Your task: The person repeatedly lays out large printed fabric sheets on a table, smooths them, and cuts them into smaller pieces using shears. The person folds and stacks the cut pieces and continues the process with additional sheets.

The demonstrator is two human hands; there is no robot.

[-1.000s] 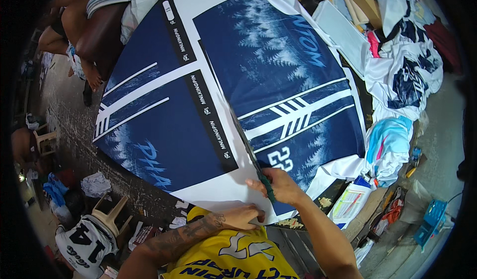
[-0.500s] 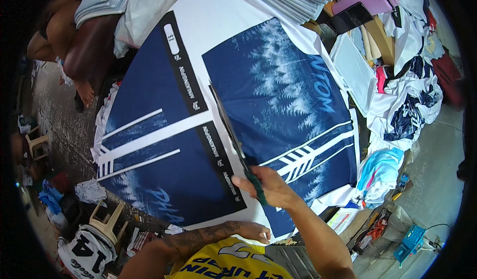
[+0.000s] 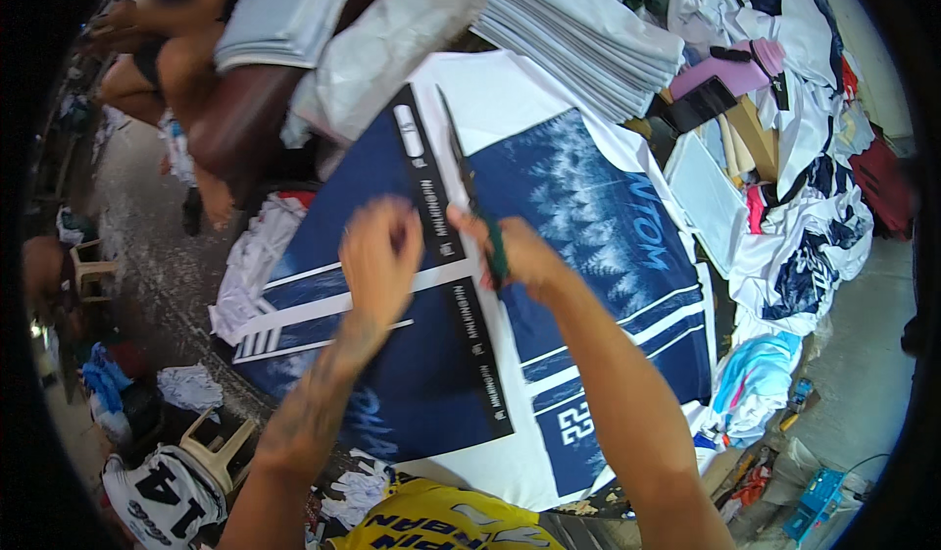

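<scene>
Inside the bench point(image 3: 613, 501) edges, the right hand point(image 3: 524, 254) held scissors point(image 3: 468, 179), best kept straight on cloth point(image 3: 441, 354); the left hand's point(image 3: 382, 256) grip was too blurry.

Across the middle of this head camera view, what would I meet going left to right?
Beige chair, crumpled white cloth, left hand, right hand holding green-handled scissors, white-and-navy cloth heap.

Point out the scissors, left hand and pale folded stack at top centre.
Scissors point(image 3: 498, 253): head view, green handle.
Left hand point(image 3: 381, 251): head view, middle of the hand.
Pale folded stack point(image 3: 585, 45): head view, layered side.
</scene>
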